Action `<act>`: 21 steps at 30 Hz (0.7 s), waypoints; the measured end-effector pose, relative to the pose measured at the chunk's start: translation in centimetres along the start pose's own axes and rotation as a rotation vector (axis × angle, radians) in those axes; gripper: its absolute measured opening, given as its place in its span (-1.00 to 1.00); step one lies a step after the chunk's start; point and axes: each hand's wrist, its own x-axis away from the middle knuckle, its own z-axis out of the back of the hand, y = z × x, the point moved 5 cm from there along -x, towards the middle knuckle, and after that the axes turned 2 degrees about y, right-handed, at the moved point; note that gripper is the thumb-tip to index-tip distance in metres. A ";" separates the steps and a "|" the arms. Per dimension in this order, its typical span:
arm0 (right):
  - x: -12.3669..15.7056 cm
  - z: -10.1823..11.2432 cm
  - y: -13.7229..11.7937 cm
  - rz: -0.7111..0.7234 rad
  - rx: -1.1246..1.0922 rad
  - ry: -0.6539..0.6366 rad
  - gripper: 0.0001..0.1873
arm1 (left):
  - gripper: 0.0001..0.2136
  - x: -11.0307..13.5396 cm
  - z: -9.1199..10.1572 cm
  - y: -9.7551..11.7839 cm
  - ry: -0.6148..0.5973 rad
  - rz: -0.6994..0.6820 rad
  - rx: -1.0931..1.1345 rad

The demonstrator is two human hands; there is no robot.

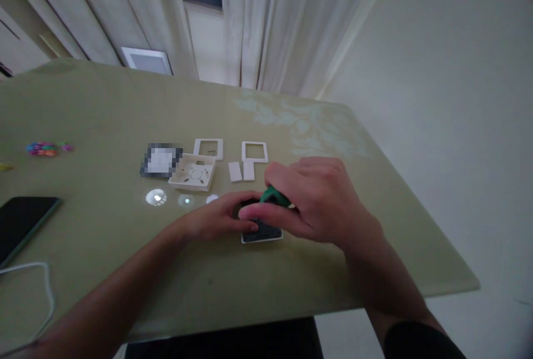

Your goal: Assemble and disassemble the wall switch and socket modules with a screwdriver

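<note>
My right hand (320,201) is closed around the green handle of a screwdriver (275,197); its shaft and tip are hidden by the fingers. Beneath it lies a wall switch (266,232), black on top with a white rim, at the near part of the table. My left hand (220,216) grips this switch from the left, thumb on the near side and fingers on the far side. Further back are a white mounting box (194,173), two white frames (255,152) and two small white rocker plates (235,172).
The pale green table (200,303) has its right edge near a white wall. At left lie a dark phone or tablet (27,226), a white cable (45,281) and a small colourful pile (41,148). A blurred-out dark-edged item (161,160) rests beside the mounting box.
</note>
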 end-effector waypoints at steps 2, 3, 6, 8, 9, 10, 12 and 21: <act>0.0 -0.1 -0.1 -0.008 -0.003 -0.034 -0.65 | -0.53 -0.2 0.0 -0.2 -0.010 -0.001 0.018; 0.0 -0.1 -0.2 0.013 -0.040 -0.068 -0.67 | -0.51 -0.2 0.1 -0.3 -0.016 0.000 0.026; 0.1 0.2 -0.7 0.031 -0.100 -0.122 -0.73 | -0.50 -0.5 0.2 -0.4 -0.040 -0.003 0.030; 0.0 0.3 -0.8 -0.054 -0.025 -0.136 -0.73 | -0.50 -0.6 0.3 -0.5 -0.060 -0.013 0.034; 0.0 0.2 -0.7 -0.120 0.047 -0.143 -0.70 | -0.49 -0.7 0.3 -0.5 -0.068 -0.021 0.038; -0.1 0.2 -0.7 -0.189 0.133 -0.153 -0.65 | -0.47 -0.8 0.3 -0.6 -0.074 -0.029 0.044; -0.3 0.3 -0.8 -0.270 0.222 -0.173 -0.56 | -0.40 -0.9 0.3 -0.8 -0.074 -0.040 0.054; -0.6 0.5 -1.1 -0.308 0.232 -0.245 -0.54 | -0.34 -0.6 0.4 -1.6 -0.084 -0.039 0.030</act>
